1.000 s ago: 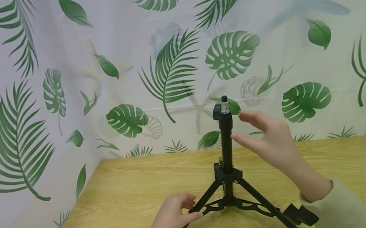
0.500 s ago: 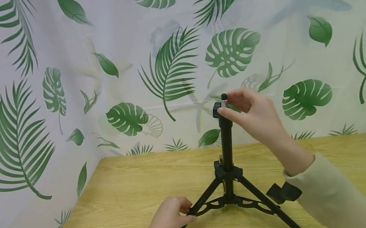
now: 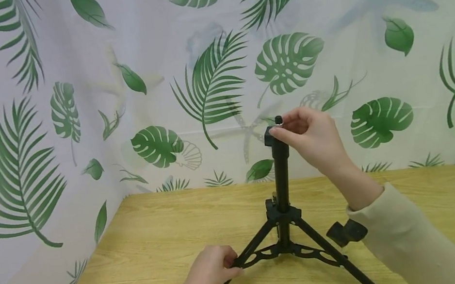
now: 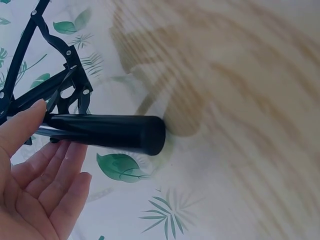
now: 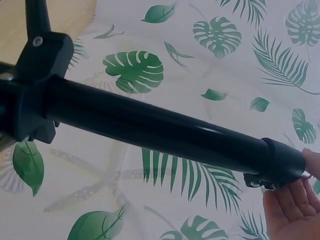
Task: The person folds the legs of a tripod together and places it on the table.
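Observation:
A black light stand (image 3: 283,180) stands on its spread legs, its column upright. My right hand (image 3: 314,139) pinches the column's top between thumb and fingers, just below the small black tip (image 3: 278,119). A black knob (image 3: 268,137) sticks out left of the thumb. In the right wrist view, the fingers (image 5: 287,207) reach the collar (image 5: 285,162) at the tube's end. My left hand (image 3: 215,269) holds the stand's left leg (image 4: 110,134) near its foot. The left wrist view shows the thumb above this leg and the fingers beneath it.
A wood-grain table (image 3: 157,236) bears the stand. Behind and to the left hangs a white leaf-print curtain (image 3: 218,79). A black device (image 3: 347,232) sits at the right sleeve, near the stand's right leg (image 3: 357,274).
My right hand has moved up and left from beside the column and taken hold of its top. My left hand has closed on the left leg. The stand stays in place.

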Action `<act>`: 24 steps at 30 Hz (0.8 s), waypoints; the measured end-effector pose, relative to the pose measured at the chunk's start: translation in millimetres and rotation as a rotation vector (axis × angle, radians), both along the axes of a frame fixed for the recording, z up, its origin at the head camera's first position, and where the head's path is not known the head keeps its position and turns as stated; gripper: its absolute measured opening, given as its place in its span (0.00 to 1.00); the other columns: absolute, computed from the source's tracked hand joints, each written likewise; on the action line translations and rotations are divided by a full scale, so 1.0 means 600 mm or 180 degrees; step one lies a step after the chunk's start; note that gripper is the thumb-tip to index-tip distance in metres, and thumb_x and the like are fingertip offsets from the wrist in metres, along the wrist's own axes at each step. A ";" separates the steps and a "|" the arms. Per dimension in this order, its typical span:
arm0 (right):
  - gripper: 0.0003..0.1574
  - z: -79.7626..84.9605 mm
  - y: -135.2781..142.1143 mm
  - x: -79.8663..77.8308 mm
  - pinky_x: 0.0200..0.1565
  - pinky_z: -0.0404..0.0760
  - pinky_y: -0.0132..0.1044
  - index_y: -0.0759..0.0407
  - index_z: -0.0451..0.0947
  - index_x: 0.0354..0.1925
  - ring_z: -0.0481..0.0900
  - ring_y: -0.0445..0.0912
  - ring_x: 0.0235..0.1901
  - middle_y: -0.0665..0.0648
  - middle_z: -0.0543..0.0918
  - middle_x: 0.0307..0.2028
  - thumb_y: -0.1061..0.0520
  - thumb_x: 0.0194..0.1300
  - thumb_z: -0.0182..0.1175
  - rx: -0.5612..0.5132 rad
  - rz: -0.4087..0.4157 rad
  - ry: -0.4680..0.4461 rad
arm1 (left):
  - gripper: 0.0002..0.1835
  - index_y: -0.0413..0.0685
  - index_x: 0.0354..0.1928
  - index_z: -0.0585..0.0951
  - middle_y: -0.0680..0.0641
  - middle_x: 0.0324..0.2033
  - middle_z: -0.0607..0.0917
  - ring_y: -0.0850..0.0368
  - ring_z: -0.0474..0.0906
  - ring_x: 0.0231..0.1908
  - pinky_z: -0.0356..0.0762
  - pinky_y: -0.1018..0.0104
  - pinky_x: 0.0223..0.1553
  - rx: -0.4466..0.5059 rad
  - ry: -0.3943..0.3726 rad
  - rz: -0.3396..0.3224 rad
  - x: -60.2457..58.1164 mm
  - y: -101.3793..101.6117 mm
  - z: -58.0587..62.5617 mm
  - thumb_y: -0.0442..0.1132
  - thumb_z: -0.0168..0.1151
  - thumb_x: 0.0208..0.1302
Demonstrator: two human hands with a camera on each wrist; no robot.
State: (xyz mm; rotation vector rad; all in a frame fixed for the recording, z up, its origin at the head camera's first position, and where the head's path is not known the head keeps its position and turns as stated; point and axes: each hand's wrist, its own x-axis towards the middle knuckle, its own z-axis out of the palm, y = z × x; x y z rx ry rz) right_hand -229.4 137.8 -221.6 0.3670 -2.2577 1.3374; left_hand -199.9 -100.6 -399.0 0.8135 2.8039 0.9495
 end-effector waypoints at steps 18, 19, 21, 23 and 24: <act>0.17 -0.010 0.002 0.007 0.31 0.74 0.29 0.66 0.74 0.36 0.77 0.42 0.28 0.58 0.80 0.32 0.54 0.54 0.63 0.0152 0.0113 -0.0008 | 0.11 0.42 0.31 0.80 0.55 0.22 0.80 0.67 0.75 0.23 0.72 0.72 0.26 -0.0137 0.0075 0.0049 0.002 0.004 0.002 0.38 0.69 0.45; 0.17 -0.011 0.002 0.007 0.30 0.74 0.29 0.66 0.74 0.36 0.77 0.42 0.28 0.58 0.80 0.32 0.54 0.54 0.63 0.0151 0.0117 -0.0009 | 0.11 0.42 0.31 0.80 0.55 0.22 0.81 0.66 0.75 0.24 0.72 0.72 0.27 -0.0147 0.0086 0.0040 0.003 0.004 0.003 0.38 0.69 0.45; 0.17 -0.014 0.002 0.009 0.30 0.74 0.28 0.66 0.74 0.36 0.77 0.42 0.28 0.58 0.80 0.32 0.54 0.54 0.63 0.0161 0.0118 0.0004 | 0.12 0.42 0.32 0.80 0.54 0.23 0.81 0.66 0.76 0.25 0.73 0.71 0.28 -0.0143 0.0107 0.0024 0.003 0.006 0.004 0.39 0.69 0.45; 0.16 -0.016 0.002 0.009 0.30 0.74 0.28 0.66 0.74 0.36 0.77 0.42 0.28 0.58 0.81 0.32 0.55 0.54 0.63 0.0164 0.0118 0.0019 | 0.12 0.42 0.32 0.80 0.54 0.24 0.81 0.66 0.76 0.26 0.73 0.71 0.29 -0.0100 0.0110 0.0011 0.004 0.008 0.004 0.38 0.69 0.45; 0.16 -0.017 0.002 0.010 0.30 0.74 0.28 0.66 0.74 0.36 0.78 0.42 0.28 0.58 0.81 0.32 0.55 0.54 0.63 0.0164 0.0120 0.0020 | 0.12 0.42 0.32 0.80 0.54 0.24 0.82 0.66 0.76 0.26 0.73 0.71 0.29 -0.0075 0.0117 0.0006 0.004 0.009 0.004 0.38 0.69 0.45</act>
